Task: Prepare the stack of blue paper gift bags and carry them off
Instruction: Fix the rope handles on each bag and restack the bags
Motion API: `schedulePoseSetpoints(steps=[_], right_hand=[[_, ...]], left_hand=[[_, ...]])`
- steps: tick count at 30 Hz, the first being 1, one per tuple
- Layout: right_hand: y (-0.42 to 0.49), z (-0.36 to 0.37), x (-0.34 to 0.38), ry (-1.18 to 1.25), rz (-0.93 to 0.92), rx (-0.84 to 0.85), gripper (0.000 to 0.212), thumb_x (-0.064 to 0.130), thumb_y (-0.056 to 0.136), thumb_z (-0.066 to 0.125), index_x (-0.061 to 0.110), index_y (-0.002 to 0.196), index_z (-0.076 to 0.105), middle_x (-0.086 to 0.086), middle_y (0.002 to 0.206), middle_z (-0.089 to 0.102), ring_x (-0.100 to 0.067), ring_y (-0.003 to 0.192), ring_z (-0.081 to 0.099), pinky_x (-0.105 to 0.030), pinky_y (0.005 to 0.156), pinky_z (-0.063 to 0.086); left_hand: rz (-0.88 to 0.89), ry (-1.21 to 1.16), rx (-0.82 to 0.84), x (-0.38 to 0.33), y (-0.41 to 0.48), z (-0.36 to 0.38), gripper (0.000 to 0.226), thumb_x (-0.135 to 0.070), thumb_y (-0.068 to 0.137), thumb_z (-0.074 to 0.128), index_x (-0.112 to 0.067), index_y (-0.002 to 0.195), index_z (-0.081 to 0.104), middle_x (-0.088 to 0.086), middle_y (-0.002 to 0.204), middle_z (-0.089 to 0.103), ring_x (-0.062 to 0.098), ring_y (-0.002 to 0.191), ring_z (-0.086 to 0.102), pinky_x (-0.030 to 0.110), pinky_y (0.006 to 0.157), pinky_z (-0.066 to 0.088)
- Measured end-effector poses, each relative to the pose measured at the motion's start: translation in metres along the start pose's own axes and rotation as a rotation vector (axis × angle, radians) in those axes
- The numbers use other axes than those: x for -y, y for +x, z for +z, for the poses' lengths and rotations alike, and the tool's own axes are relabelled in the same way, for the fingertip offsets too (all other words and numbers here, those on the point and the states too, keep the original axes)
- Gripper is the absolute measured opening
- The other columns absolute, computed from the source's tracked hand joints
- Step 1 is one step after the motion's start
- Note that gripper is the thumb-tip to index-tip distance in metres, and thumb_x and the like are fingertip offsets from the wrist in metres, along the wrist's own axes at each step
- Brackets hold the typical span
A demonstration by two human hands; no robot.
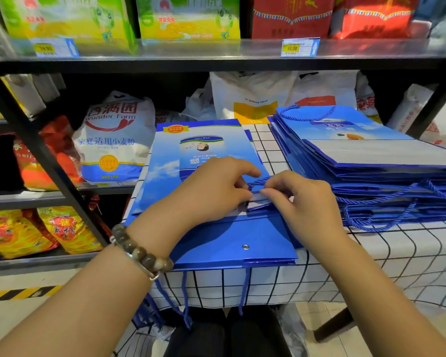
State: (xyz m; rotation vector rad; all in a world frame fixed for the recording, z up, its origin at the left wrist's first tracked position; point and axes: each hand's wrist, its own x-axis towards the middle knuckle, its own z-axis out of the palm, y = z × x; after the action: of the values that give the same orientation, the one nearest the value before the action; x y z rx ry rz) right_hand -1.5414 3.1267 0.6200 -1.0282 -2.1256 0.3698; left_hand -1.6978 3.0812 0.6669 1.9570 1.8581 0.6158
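2 hands, left hand [211, 188] & right hand [298, 199], pinch blue cord [258, 182] on flat bag [216, 243].

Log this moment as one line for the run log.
left hand: pinches cord | right hand: pinches cord | bag: flat on table, under both hands | stack: at right, not held

A single wide-angle camera worn on the person's head looks forward and steeply down along both forearms. It sits close over the near edge of the table [397, 256], so the left hand [211, 191] and right hand [303, 202], both pinching a blue cord [259, 181], fall in the middle of the frame. The upper half faces the store shelves [216, 63] just behind the table, the stack of blue gift bags [371, 161] lies toward the right edge, and the person's dark-clad legs [227, 336] show at the bottom.
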Motion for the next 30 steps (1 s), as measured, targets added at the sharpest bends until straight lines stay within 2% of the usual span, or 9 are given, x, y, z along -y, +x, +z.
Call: schedulePoseSetpoints(steps=[2,6,9,12,16,20,23,27,30], right_hand=[[-0.001,0.002,0.004,-0.003,-0.02,-0.003,0.008,0.026,0.08,0.069,0.02,0.082,0.065,0.002,0.084,0.07,-0.025,0.081,0.064,-0.041,0.071,0.052],[0.001,0.004,0.013,-0.309,-0.306,0.012,0.012,0.033,0.064,0.068,0.022,0.066,0.067,0.002,0.078,0.064,-0.023,0.07,0.062,-0.03,0.061,0.038],[0.005,0.009,0.016,-0.421,-0.385,0.034,0.021,0.039,0.058,0.065,0.021,0.068,0.067,0.001,0.073,0.061,-0.024,0.064,0.059,-0.03,0.061,0.029],[0.007,0.015,0.016,-0.431,-0.444,-0.04,0.015,0.028,0.063,0.064,0.016,0.071,0.068,-0.003,0.07,0.061,-0.027,0.06,0.058,-0.031,0.061,0.031],[0.001,0.019,0.009,-0.44,-0.514,-0.121,0.014,0.016,0.075,0.059,0.009,0.065,0.065,-0.004,0.074,0.065,-0.027,0.058,0.058,-0.033,0.061,0.03],[-0.006,0.015,0.006,-0.277,-0.488,-0.108,0.021,0.021,0.08,0.057,0.008,0.065,0.066,-0.003,0.084,0.069,-0.023,0.058,0.059,-0.025,0.051,0.043],[-0.01,0.014,-0.001,-0.18,-0.406,-0.068,0.028,0.032,0.081,0.053,0.012,0.069,0.067,-0.001,0.091,0.068,-0.018,0.066,0.061,-0.025,0.049,0.048],[-0.013,0.019,-0.008,-0.085,-0.328,-0.057,0.027,0.034,0.08,0.056,0.011,0.072,0.069,-0.002,0.088,0.066,-0.011,0.076,0.056,-0.03,0.053,0.051],[-0.013,0.018,-0.006,-0.037,-0.294,-0.03,0.024,0.034,0.078,0.059,0.012,0.075,0.069,0.001,0.083,0.066,-0.009,0.077,0.056,-0.028,0.06,0.048]], left_hand=[[-0.04,-0.005,-0.026,0.002,0.002,0.004,0.04,-0.015,0.087,0.06,-0.023,0.126,0.056,-0.004,0.091,0.065,0.013,0.095,0.058,0.031,0.089,0.046],[-0.09,-0.019,-0.018,0.004,0.01,0.004,0.037,-0.015,0.085,0.063,-0.019,0.121,0.06,-0.005,0.089,0.051,0.013,0.102,0.056,0.025,0.09,0.041],[-0.128,-0.022,0.023,0.003,0.014,0.002,0.027,-0.014,0.08,0.065,-0.023,0.106,0.068,-0.003,0.083,0.05,0.012,0.084,0.052,0.022,0.071,0.041],[-0.181,-0.103,0.053,0.005,0.014,0.0,0.019,-0.012,0.074,0.064,-0.028,0.084,0.068,0.009,0.072,0.063,0.027,0.071,0.062,0.024,0.058,0.043],[-0.154,-0.118,0.033,0.007,0.014,-0.001,0.033,-0.015,0.081,0.066,-0.019,0.114,0.067,0.008,0.117,0.061,0.019,0.109,0.055,0.021,0.077,0.037],[-0.164,-0.184,0.04,0.01,0.013,-0.001,0.029,-0.015,0.084,0.066,-0.017,0.113,0.067,0.012,0.115,0.062,0.02,0.112,0.054,0.017,0.073,0.038],[-0.176,-0.232,0.037,0.011,0.013,0.0,0.03,-0.013,0.082,0.068,-0.02,0.111,0.066,0.003,0.099,0.061,0.018,0.105,0.058,0.025,0.088,0.044],[-0.195,-0.409,0.117,0.008,0.011,-0.001,0.021,-0.016,0.082,0.068,-0.024,0.102,0.066,0.003,0.088,0.069,0.009,0.073,0.059,0.017,0.06,0.042],[-0.161,-0.331,0.134,0.007,0.014,0.003,0.028,-0.009,0.079,0.07,-0.019,0.105,0.066,0.002,0.083,0.066,0.007,0.067,0.054,0.017,0.058,0.038]])
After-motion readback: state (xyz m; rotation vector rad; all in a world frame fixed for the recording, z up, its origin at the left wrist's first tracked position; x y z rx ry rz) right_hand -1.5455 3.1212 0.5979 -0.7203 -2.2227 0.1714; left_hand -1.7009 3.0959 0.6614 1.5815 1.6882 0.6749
